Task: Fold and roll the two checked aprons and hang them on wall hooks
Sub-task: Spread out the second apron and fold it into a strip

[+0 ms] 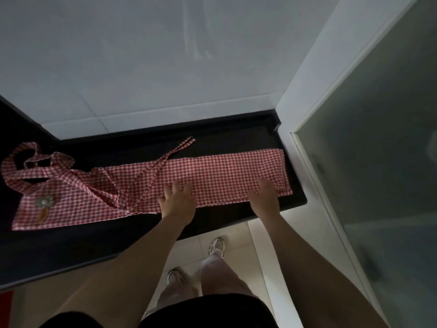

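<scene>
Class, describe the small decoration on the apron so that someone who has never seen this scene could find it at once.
Start at the dark countertop below the white tiled wall, where a red-and-white checked apron lies folded into a long strip. Follow it to its far left end, the bib below the looped neck strap. There sits the flower decoration, pale petals above an orange shape, the only unchecked patch on the cloth.

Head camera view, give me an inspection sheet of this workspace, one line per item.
Surface: dark counter, against a white tiled wall.
Job's things: one red checked apron lies folded into a long strip; its neck loop and ties are loose at the left. Second apron and hooks not seen.
Clutter: nothing seen.
Hands: left hand and right hand press flat on the strip, fingers spread.
Cables: nothing seen.
Surroundings: frosted glass panel at right; pale tiled floor.
</scene>
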### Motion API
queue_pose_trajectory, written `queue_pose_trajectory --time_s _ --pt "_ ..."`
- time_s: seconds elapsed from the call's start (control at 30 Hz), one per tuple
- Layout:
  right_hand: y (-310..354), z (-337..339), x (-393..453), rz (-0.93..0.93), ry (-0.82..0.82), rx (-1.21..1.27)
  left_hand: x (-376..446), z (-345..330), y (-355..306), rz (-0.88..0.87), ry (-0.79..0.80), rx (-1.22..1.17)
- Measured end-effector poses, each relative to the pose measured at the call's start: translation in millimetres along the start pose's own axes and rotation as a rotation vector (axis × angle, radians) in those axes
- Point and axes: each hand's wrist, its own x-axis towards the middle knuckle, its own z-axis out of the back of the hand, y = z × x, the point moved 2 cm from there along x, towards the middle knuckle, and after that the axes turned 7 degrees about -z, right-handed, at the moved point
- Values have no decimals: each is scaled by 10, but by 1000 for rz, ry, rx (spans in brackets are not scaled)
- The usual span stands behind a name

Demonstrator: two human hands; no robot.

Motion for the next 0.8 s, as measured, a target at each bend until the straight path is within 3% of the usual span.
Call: queue_pose_trajectory --time_s 0.2,0.33,0.4,0.47,0.57,0.8 --pt "-233 186 149 -239 -103 -40 129 -40 -3 77 40 22" --pt "-175 219 114 -368 -188 -469 202 40 -37 137 -12 46" --pt "-60 227 89 -298 -208 -545 232 77 -49 77 -59 76" --pt "24 150 94 -191 -108 -477 278 65 -16 -22 -14 51" --pt "-8 -34 116 -197 183 -480 337 23 59 -62 134 100" --pt "5 -47 449 -137 244 -506 500 59 56 -15 170 129"
